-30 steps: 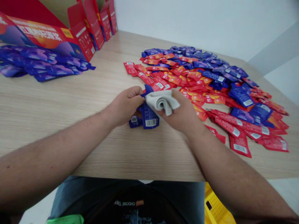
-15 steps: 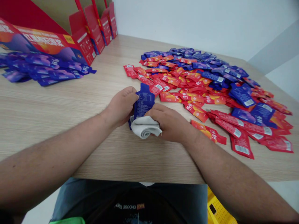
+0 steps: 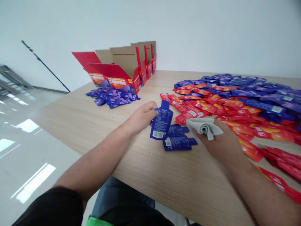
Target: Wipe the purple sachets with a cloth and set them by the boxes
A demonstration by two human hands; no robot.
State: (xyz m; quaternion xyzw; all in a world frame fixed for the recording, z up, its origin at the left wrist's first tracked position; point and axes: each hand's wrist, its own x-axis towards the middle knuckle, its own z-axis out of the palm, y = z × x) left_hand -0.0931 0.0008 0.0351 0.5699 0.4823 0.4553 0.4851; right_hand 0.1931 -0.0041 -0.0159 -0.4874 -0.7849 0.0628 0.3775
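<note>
My left hand (image 3: pixel 142 117) pinches a blue spouted pouch (image 3: pixel 161 122) by its edge and holds it upright just above the wooden table (image 3: pixel 94 119). Two more blue pouches (image 3: pixel 179 142) lie flat on the table right beside it. My right hand (image 3: pixel 222 142) is closed round a folded grey cloth (image 3: pixel 204 126), a little to the right of the held pouch and apart from it.
A large heap of red and blue pouches (image 3: pixel 235 100) covers the table's right side. A smaller pile of blue pouches (image 3: pixel 111 97) lies at the far left in front of open red cardboard boxes (image 3: pixel 119 67). The table's left edge drops to a glossy floor (image 3: pixel 25 138).
The view has swung left. My right hand has pulled the cloth off the pouch and moved right. My left hand has carried the pouch left, away from the other two.
</note>
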